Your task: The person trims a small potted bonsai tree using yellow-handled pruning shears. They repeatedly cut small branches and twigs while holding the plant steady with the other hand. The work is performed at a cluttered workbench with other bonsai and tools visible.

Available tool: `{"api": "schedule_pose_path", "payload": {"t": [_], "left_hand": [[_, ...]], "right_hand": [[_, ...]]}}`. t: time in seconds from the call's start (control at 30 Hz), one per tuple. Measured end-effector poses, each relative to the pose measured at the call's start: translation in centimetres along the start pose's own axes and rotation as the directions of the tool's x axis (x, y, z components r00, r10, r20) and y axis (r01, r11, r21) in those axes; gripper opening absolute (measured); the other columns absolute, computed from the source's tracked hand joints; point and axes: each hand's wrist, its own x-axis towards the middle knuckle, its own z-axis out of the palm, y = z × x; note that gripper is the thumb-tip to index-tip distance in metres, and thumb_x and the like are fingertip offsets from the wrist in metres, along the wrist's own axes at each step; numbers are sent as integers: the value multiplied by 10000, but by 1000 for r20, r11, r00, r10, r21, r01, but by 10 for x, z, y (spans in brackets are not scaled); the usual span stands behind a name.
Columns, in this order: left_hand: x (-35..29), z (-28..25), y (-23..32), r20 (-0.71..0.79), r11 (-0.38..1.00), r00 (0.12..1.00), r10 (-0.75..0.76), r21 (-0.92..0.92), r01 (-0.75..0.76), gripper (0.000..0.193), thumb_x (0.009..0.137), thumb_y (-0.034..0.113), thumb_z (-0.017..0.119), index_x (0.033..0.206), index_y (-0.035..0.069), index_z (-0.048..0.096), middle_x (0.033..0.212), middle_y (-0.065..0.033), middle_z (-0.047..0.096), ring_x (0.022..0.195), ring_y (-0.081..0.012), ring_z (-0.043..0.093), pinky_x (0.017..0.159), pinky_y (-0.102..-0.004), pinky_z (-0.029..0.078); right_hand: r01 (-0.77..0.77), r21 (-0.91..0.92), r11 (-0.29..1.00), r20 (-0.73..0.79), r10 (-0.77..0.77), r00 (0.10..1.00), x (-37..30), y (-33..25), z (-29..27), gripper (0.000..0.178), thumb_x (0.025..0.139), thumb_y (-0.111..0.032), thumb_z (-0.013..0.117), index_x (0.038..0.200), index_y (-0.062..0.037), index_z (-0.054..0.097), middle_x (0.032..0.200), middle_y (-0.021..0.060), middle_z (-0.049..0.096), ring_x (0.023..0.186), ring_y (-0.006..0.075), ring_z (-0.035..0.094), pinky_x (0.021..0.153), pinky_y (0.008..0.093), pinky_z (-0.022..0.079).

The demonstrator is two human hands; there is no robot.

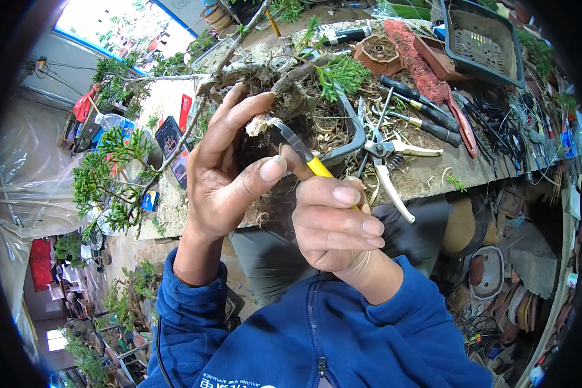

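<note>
My right hand (336, 223) is closed around a yellow-handled tool (319, 167) with a narrow, dark, bent metal head. The tool's tip meets a pale, frayed wood stub (257, 126) on a juniper bonsai (296, 97). Curved around the near side of the bonsai's trunk is my left hand (223, 168). Its fingertips rest against the wood above the stub, while its thumb stands apart below, close to the tool's head. The bonsai's roots and lower trunk are partly hidden behind my hands. One leafy branch (119, 174) hangs out to the left.
White-handled pruning shears (394, 184) and several black-handled tools (427, 123) lie right of the bonsai. Beyond them are a small brown pot (379, 55), red mesh (417, 64) and a dark plastic basket (485, 45). A phone (172, 147) lies left of my left hand.
</note>
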Motion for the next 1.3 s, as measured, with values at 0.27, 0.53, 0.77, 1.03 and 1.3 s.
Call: {"api": "schedule_pose_path", "payload": {"t": [0.27,0.53,0.77,1.03,1.3], "left_hand": [[0,0,-1,5,999,999,33,17,-33,835,816,291,901,1501,-57,574,1561,-252,545,1586,-344,335,1284,-453,242],[1,-1,0,17,1000,1000,19,-5,-19,887,801,288,915,1530,-56,543,1615,-263,479,1600,-328,308,1282,-439,244],[-1,1,-1,-4,998,1000,3,-63,-4,885,810,269,912,1534,-68,531,1623,-263,468,1574,-299,358,1272,-413,276],[-1,1,-5,16,997,998,60,-43,-59,910,827,243,914,1564,-72,483,1614,-242,487,1509,-295,457,1260,-408,326],[0,-2,-5,27,996,997,77,40,-78,916,817,271,918,1548,-85,497,1613,-251,488,1531,-296,424,1276,-414,283]], "right_hand": [[-366,-927,87,-359,-491,793,-5,20,56,857,933,-131,695,1683,-21,296,1236,194,656,959,314,710,855,387,586],[-331,-57,-942,242,-334,911,6,40,42,824,764,-141,766,1557,-68,552,1103,161,643,975,377,635,883,449,551],[-399,-31,-917,257,-393,883,13,46,42,804,753,-78,767,1531,-29,568,1115,205,665,989,397,667,882,455,549],[-396,-6,-918,271,-383,883,14,46,40,769,765,-84,758,1513,-24,588,1127,199,669,992,394,666,890,451,554],[-365,5,-931,254,-352,901,11,43,42,777,750,-101,756,1506,-27,594,1131,183,649,986,377,646,886,455,547]]}}
